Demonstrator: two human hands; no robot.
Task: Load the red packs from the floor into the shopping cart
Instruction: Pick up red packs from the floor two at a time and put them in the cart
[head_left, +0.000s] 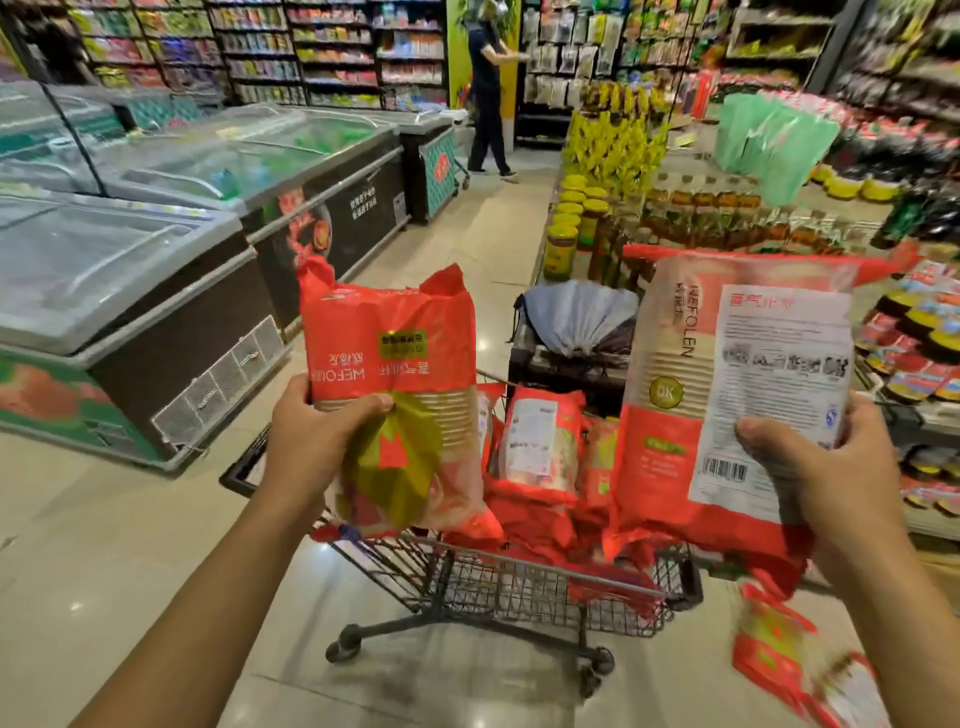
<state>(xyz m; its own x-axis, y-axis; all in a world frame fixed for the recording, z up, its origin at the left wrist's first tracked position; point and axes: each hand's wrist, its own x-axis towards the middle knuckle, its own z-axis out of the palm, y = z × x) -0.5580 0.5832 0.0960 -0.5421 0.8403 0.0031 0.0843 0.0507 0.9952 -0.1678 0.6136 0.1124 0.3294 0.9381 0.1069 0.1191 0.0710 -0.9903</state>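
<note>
Above the shopping cart's (519, 587) near edge, both hands, left (317, 441) and right (831, 467), each clasp a red pack (389, 364) by its lower part; these crinkly wrappers probably feel light, soft, slightly slippery.

Glossy plastic packs (395, 364), wire-metal cart (519, 587)
</note>
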